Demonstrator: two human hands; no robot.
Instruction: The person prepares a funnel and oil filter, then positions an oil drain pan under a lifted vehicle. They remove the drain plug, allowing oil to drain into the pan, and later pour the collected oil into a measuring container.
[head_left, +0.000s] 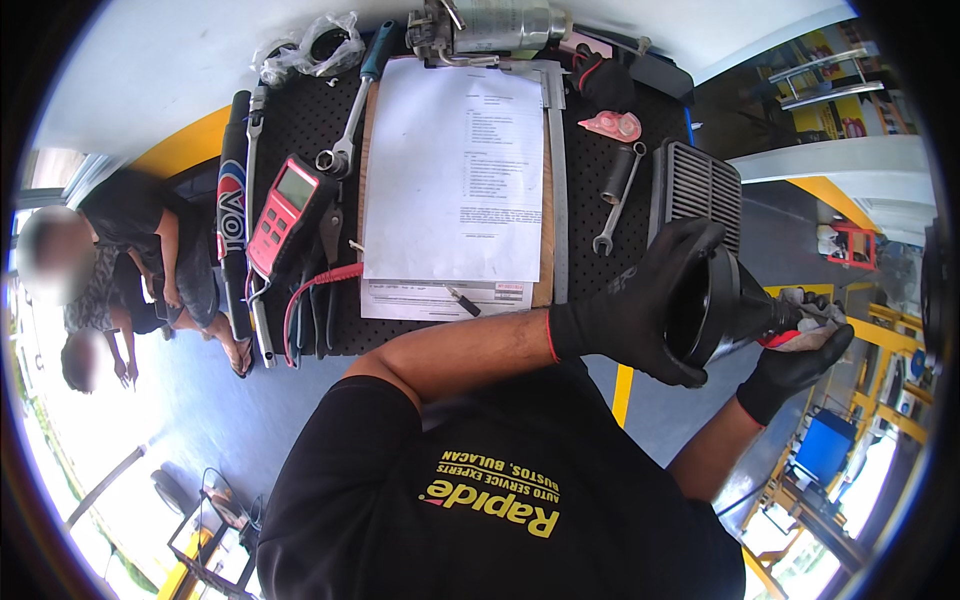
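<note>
Both my hands wear black gloves with red cuffs. My left hand (640,310) is closed around the wide rim of a black funnel (733,300), whose dark mouth faces left. The funnel tapers to a narrow end on the right. There my right hand (800,365) grips a crumpled greyish-white rag (818,325) against that narrow end. Part of the right fingers is hidden behind the rag. Just beyond my left hand lies a black ribbed rectangular part (697,190), partly covered by the glove. The funnel is held up off the table, near its right front corner.
On the black perforated table (590,250) lie papers on a clipboard (455,170), a red meter (288,215), a ratchet (350,130), a combination wrench (620,195) and a pink tape dispenser (612,125). A metal canister (505,25) stands at the back. Two people sit at far left.
</note>
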